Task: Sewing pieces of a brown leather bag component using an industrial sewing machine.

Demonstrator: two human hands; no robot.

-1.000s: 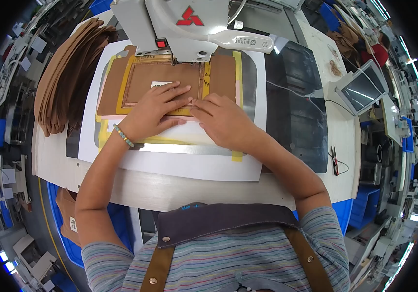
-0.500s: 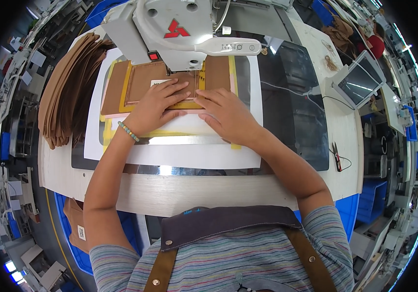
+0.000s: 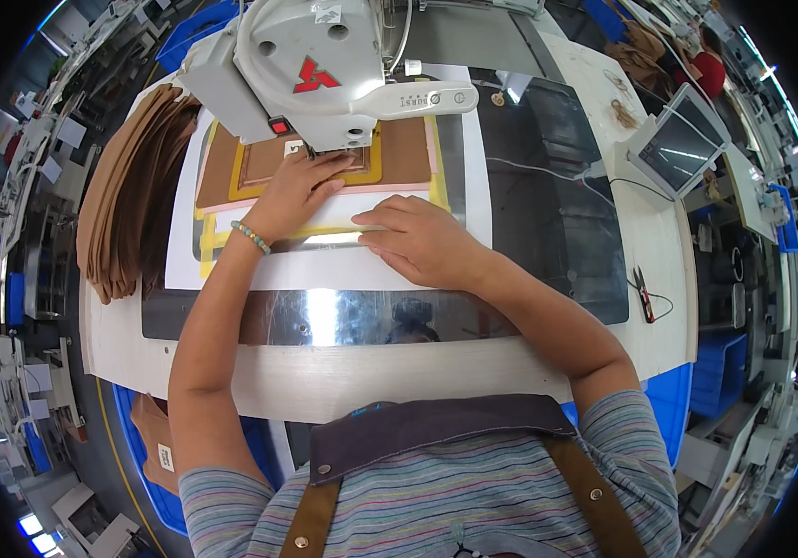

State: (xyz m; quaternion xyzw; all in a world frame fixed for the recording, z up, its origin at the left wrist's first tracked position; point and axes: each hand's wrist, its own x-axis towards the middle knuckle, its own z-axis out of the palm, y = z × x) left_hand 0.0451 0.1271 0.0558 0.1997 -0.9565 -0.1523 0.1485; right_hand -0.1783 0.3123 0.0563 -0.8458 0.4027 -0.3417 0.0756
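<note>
A brown fabric panel (image 3: 399,166) lies in a flat template with yellow-taped edges (image 3: 323,231), partly beneath the white sewing machine head (image 3: 301,60). My left hand (image 3: 292,200) rests with fingers stretched on the panel's yellow-framed part, close to the needle area; the machine head hides some of this spot. My right hand (image 3: 422,242) is open, its fingers pointing left over the template's near strip. Whether its fingertips press down I cannot tell. Under the template lies a white sheet (image 3: 194,274).
A tall bundle of brown fabric pieces (image 3: 125,195) stands on the left of the table. Toward the right are a tilted screen (image 3: 683,144) and small thread snips (image 3: 643,296). Blue bins (image 3: 664,414) sit below the table edge. A shiny metal plate (image 3: 371,316) borders the near side.
The template and white sheet have shifted away from me under the machine head, baring more metal plate. My right hand has come off the brown panel toward me; my left stays on it.
</note>
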